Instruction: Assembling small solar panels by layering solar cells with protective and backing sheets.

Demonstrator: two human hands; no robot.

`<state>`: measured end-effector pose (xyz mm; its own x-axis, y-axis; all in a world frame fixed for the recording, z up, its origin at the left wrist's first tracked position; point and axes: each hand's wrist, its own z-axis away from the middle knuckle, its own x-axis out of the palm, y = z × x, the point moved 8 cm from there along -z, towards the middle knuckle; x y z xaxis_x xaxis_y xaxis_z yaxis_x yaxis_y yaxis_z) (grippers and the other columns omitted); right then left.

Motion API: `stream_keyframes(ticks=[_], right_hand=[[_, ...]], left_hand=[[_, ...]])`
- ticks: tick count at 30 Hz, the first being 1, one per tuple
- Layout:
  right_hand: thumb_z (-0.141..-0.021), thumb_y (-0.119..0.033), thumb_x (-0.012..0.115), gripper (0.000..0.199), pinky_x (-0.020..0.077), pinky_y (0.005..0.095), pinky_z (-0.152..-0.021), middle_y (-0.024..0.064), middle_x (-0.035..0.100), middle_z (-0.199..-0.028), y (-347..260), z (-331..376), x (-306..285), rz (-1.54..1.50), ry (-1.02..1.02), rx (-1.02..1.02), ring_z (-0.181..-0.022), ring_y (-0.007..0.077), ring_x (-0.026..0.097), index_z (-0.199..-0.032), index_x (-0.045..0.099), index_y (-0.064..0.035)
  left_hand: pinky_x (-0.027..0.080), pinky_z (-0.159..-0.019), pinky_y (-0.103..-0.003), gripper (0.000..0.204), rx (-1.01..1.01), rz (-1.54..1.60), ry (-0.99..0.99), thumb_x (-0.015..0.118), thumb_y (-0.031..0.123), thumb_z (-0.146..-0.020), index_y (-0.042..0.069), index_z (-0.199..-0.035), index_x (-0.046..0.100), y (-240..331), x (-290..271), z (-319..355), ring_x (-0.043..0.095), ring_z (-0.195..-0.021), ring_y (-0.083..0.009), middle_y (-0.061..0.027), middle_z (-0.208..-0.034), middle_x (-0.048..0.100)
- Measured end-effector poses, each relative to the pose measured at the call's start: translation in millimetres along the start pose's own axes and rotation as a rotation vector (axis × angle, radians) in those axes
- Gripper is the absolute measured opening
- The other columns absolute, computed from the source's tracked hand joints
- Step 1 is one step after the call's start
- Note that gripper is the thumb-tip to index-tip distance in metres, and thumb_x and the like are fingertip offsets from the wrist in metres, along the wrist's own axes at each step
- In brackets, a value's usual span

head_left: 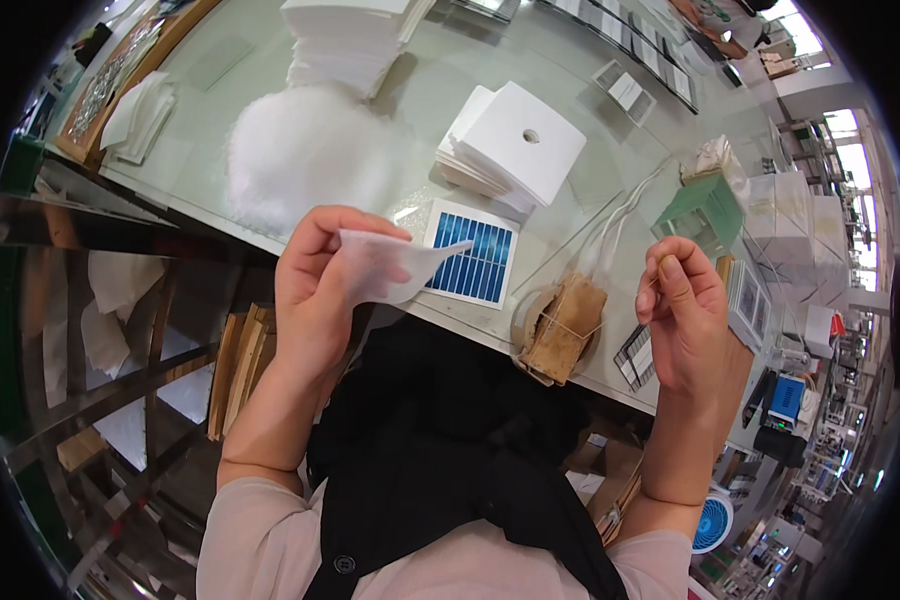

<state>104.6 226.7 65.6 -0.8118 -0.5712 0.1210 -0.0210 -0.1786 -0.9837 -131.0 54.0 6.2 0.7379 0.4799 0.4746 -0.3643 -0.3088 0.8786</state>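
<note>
My left hand [315,280] pinches a thin, translucent white sheet [382,268], which curls out to the right. Its pointed tip hangs over a small blue solar panel [468,255] with a white border, lying near the table's front edge. To the right, my right hand [685,305] is raised with thumb and fingertips pressed together. Whatever may be between them is too small to make out. Below and left of that hand, a tan block [565,328] tied with a cord rests at the table edge, with white cables behind it.
A fluffy white heap [305,150] covers the left part of the glass table. Behind stand a tall white stack [345,50] and white square sheets [535,140] with a hole. A greenish glass box [698,215] sits at the right. Dark striped strips [630,45] lie farther back.
</note>
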Motion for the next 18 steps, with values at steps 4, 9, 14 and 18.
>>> stream_keyframes(ticks=[4,9,14,18], right_hand=[[-0.093,-0.013,0.053,0.014,0.0392,0.0187,-0.052,0.0019,0.055,-0.087,-0.1,4.1,-1.7,0.029,0.007,-0.030,-0.064,0.0073,0.052,-0.100,0.054,-0.0011],[-0.093,-0.012,0.053,0.014,0.0405,0.0200,-0.055,0.0022,0.054,-0.087,-5.8,10.3,-0.4,0.068,0.015,-0.093,-0.065,0.0083,0.053,-0.101,0.054,-0.0017],[-0.092,-0.010,0.053,0.011,0.0421,0.0219,-0.060,0.0042,0.051,-0.091,-15.7,19.7,2.5,0.185,0.017,-0.207,-0.069,0.0104,0.053,-0.099,0.054,-0.0021],[-0.092,-0.010,0.053,0.010,0.0427,0.0227,-0.061,0.0055,0.050,-0.095,-19.9,24.6,4.3,0.231,0.017,-0.269,-0.072,0.0118,0.053,-0.098,0.054,-0.0020]], left_hand=[[0.047,-0.070,-0.024,0.012,-0.023,-0.007,0.014,0.051,0.010,-0.091,0.003,-0.100,0.052,1.0,4.6,2.5,0.060,-0.078,-0.0143,-0.0117,-0.097,0.062],[0.048,-0.071,-0.025,0.011,-0.019,0.004,-0.003,0.050,0.010,-0.091,0.004,-0.100,0.051,-0.1,8.8,1.8,0.060,-0.078,-0.0144,-0.0117,-0.097,0.062],[0.047,-0.072,-0.025,0.014,-0.066,-0.050,0.011,0.052,0.013,-0.088,0.003,-0.098,0.051,-2.2,11.9,4.9,0.057,-0.076,-0.0141,-0.0120,-0.094,0.058],[0.047,-0.072,-0.025,0.013,-0.076,-0.038,0.009,0.051,0.011,-0.088,0.003,-0.098,0.051,-3.2,15.6,7.0,0.057,-0.076,-0.0145,-0.0113,-0.092,0.058]])
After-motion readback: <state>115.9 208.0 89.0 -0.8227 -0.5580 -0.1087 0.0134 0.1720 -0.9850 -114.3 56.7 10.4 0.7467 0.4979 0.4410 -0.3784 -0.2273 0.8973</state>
